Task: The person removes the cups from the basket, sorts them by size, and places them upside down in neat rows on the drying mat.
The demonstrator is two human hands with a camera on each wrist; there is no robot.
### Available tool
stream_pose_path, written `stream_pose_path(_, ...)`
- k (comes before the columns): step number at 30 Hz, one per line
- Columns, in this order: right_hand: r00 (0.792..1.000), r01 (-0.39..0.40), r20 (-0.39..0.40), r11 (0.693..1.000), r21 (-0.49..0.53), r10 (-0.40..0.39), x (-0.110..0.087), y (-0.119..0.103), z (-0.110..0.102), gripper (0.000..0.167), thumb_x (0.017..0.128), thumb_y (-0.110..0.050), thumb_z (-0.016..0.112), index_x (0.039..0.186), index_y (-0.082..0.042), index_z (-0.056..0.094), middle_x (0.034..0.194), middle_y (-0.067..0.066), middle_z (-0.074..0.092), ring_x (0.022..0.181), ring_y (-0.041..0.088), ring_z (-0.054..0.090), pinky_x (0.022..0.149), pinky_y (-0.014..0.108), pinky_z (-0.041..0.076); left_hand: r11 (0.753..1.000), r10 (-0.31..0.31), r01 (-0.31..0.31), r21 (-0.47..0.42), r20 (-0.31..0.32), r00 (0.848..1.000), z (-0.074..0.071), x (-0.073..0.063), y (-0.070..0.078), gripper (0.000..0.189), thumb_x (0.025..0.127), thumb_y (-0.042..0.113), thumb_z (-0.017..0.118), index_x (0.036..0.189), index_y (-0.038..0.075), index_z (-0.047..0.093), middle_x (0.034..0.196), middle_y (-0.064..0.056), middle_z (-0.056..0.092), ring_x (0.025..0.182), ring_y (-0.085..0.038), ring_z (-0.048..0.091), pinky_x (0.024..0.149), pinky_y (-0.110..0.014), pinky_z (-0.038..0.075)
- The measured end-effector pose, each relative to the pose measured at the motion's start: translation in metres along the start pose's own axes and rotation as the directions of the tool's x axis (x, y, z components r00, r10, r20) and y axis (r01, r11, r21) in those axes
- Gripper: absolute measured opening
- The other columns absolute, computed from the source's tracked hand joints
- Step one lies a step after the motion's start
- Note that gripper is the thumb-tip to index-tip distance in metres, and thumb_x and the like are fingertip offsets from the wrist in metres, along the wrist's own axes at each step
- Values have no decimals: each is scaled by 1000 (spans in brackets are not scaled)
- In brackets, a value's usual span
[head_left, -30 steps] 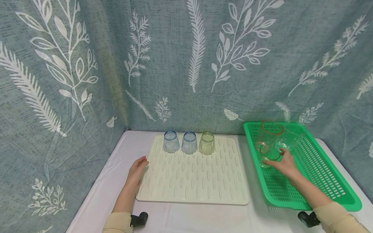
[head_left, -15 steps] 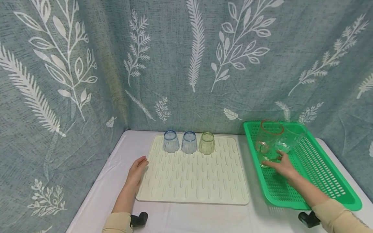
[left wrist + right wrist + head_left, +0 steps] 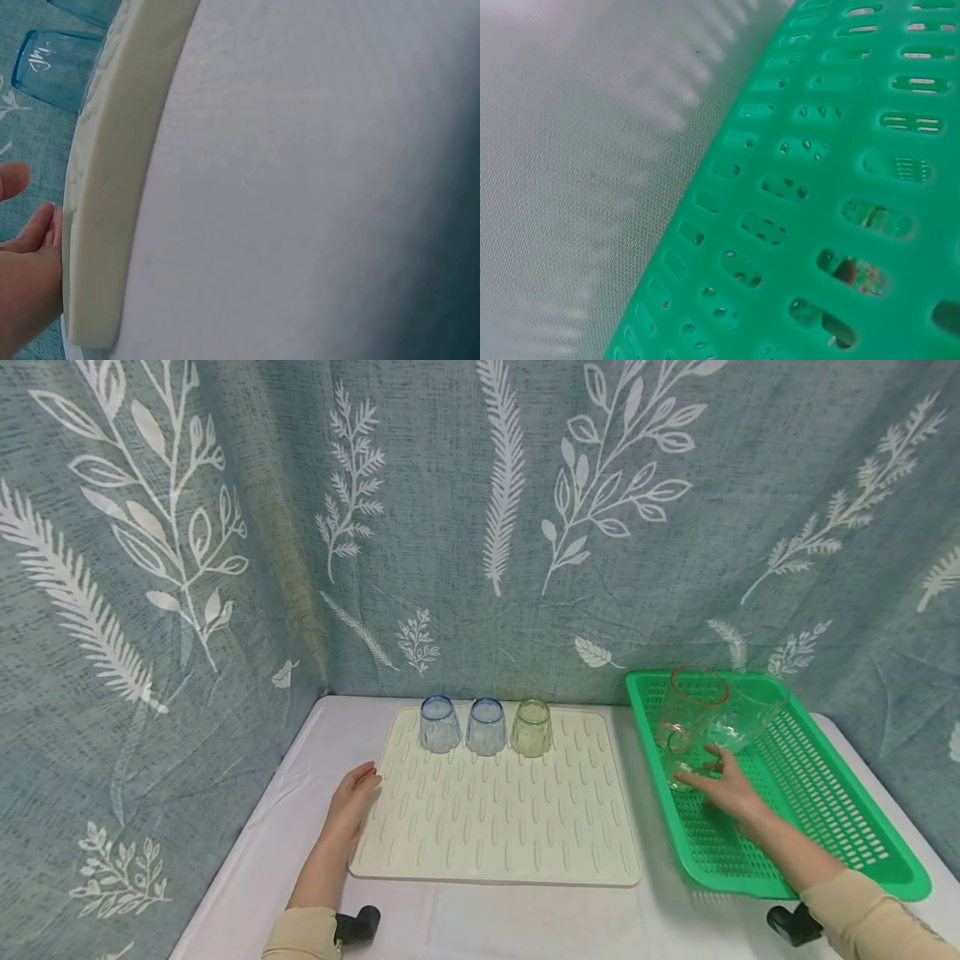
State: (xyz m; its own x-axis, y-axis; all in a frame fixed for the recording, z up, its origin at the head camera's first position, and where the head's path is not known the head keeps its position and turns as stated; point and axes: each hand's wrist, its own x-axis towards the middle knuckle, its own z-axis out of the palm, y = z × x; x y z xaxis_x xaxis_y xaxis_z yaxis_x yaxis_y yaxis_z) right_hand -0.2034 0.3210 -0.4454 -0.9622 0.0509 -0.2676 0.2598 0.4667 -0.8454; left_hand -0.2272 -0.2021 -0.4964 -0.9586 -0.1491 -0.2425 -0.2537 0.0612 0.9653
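In the head view, my right hand [image 3: 723,782] reaches into the green basket [image 3: 806,887], thumb and fingers around a clear, green-tinted glass [image 3: 678,760]. Right behind that glass stands a taller clear glass [image 3: 678,710] with a red rim, and a wide clear glass [image 3: 757,714] is beside it. My left hand [image 3: 352,797] rests at the left edge of the cream ribbed mat [image 3: 495,827]. In the left wrist view its fingers [image 3: 34,231] touch the mat's side, with the thumb apart. Basket wall hides most of the right hand in the right wrist view.
Along the mat's back edge, a blue glass [image 3: 439,727], another blue glass [image 3: 487,728] and a yellow-green glass [image 3: 532,729] stand in a row. A white cloth [image 3: 450,922] covers the table. Patterned blue-grey curtain [image 3: 450,552] closes off the back and sides.
My right hand has moved slightly left, its fingers drawing in around the green-tinted glass. The left hand stays at the mat's edge, and the glasses on the mat have not moved.
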Motion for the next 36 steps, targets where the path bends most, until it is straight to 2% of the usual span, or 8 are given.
stream_pose_path(7,1000,22,-16,999,26,-21,-2,0,0,96,95,-33,63,151,7,-4,147,40,12,128,54,32,94,52,48,1000,3,-3,-7,6,1000,-1,-1,0,60,101,17,45,153,-2,19,155,-25,24,143,-37,24,116,-42,24)
stream_pose_path(11,999,22,-25,999,26,-21,-1,-2,1,96,95,-35,63,151,6,-2,148,39,13,125,54,37,94,51,48,1000,10,-10,-2,1,1000,-2,-3,0,60,101,16,45,152,-3,20,154,-25,25,143,-37,24,116,-43,23)
stream_pose_path(19,995,80,-69,994,73,-75,-6,-10,-2,96,94,-36,65,153,4,0,150,37,13,131,51,29,98,57,43,1000,9,-10,-11,-5,1000,0,-2,-1,59,101,16,46,152,-2,21,154,-24,25,143,-36,24,116,-42,23)
stream_pose_path(26,985,121,-134,988,90,-109,-13,-18,-3,94,93,-36,66,153,1,4,150,33,18,132,47,28,99,55,43,1000,9,-9,-7,-13,1000,1,-2,-2,59,101,17,45,152,-2,22,154,-24,26,143,-36,24,117,-42,23)
stream_pose_path(31,981,126,-161,985,120,-106,-19,-25,-3,93,94,-37,65,154,-1,4,150,31,18,133,44,27,98,48,46,1000,12,-12,-8,-15,1000,1,-1,-2,59,101,16,46,152,-2,22,154,-24,26,143,-36,24,117,-42,22)
stream_pose_path(36,978,136,-179,978,156,-108,-25,-33,-1,91,94,-36,64,154,-2,5,149,29,18,130,39,32,93,33,51,1000,18,-18,-2,-11,1000,1,-1,-2,59,101,17,45,152,-3,21,154,-25,25,144,-36,23,117,-42,21)
